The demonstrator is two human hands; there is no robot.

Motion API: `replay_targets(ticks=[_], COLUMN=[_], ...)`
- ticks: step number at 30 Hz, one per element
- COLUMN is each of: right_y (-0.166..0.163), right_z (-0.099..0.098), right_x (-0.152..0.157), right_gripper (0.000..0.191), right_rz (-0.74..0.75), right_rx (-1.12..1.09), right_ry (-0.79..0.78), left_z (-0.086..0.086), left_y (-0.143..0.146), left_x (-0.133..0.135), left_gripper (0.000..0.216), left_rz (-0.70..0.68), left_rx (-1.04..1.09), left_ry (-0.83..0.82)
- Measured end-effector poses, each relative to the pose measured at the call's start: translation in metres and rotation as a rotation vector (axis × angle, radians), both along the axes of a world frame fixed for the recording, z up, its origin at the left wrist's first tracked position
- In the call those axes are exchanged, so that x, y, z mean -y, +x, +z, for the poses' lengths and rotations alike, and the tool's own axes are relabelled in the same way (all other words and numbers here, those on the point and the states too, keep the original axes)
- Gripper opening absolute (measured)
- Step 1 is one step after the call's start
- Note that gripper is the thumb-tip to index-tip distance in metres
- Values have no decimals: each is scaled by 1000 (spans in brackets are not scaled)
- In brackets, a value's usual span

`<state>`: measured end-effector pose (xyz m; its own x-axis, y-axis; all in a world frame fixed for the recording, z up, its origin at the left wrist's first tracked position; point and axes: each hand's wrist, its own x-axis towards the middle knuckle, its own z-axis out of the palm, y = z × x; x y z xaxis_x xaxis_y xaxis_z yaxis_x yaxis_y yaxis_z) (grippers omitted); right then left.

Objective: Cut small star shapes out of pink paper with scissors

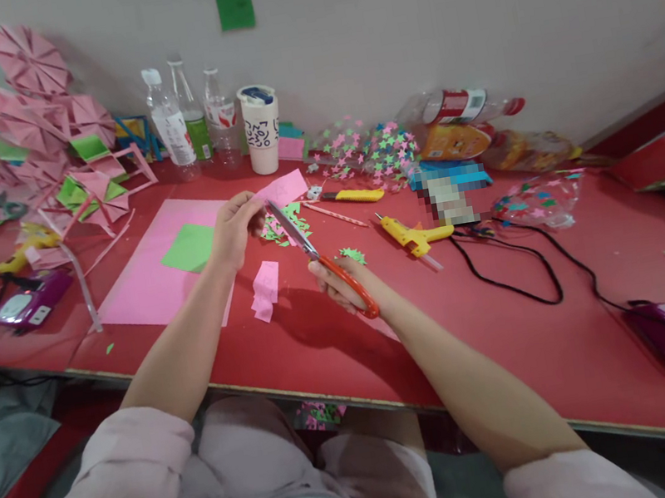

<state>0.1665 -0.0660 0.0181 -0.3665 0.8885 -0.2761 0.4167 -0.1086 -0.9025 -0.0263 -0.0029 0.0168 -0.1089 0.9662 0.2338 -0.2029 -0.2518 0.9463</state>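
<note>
left hand (pixel 236 229) pinching pink paper (pixel 286 187) | right hand (pixel 339 292) gripping orange-handled, silver-bladed scissors (pixel 308 246)

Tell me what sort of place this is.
Probably a shared craft workspace, judging by the pile of folded pink paper shapes, the yellow glue gun on the red table, and the orange-handled scissors held up to pink paper.

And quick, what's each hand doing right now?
Left hand: closed, pinching a strip of pink paper.
Right hand: closed, holding the orange-handled scissors.
</note>
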Motion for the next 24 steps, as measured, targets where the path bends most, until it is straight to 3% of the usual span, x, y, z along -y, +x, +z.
replay_targets(ticks=[24], right_y=[1], right_z=[0], right_x=[-1], right_gripper=[51], right_rz=[21], right_rx=[49], right_ry=[13], left_z=[2], left_y=[-5], left_x=[-1], left_gripper=[19], left_rz=[27], left_rx=[-115], left_ry=[22])
